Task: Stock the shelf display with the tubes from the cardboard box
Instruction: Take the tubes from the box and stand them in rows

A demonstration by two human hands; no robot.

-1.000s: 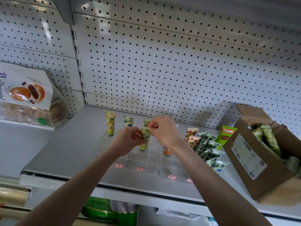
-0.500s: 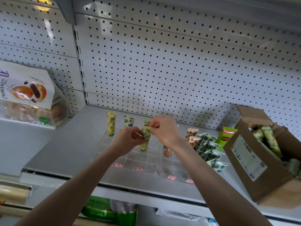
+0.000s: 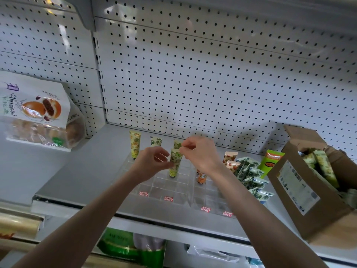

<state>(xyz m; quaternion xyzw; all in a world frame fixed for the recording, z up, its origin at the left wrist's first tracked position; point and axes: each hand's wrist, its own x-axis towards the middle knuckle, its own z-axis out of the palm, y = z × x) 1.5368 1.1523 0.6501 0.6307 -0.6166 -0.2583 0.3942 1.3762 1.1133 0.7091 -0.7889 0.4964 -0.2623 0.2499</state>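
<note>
Both hands are holding one leafy green tube (image 3: 175, 161) over the middle of the clear tray (image 3: 174, 188). The left hand (image 3: 152, 161) is curling its thumb and fingers round the tube's side. The right hand (image 3: 201, 153) is pinching the tube's flat top end with its fingertips. The tube is standing almost straight, cap down, at one of the tray's little holes. I cannot tell if it is sitting all the way in.

I think a few things could be going wrong soon. If the hands are letting go too early, the tube may be tipping over and knocking the pineapple tube (image 3: 134, 144) at the tray's back left. The right wrist is also hanging close above the orange tube (image 3: 201, 176) in the tray's right part, so a quick pull back could be bumping it.

The tray is lying on a grey metal shelf (image 3: 81, 171), and most of its holes are showing empty. Just right of the tray, a heap of leafy tubes (image 3: 251, 175) is lying flat. Farther right, the cardboard box (image 3: 295, 190) is sitting open with more tubes poking out. Behind the tray, a white wall (image 3: 212, 84) full of small holes is rising. Far left of the tray, a bag of buns (image 3: 38, 113) is sitting.
</note>
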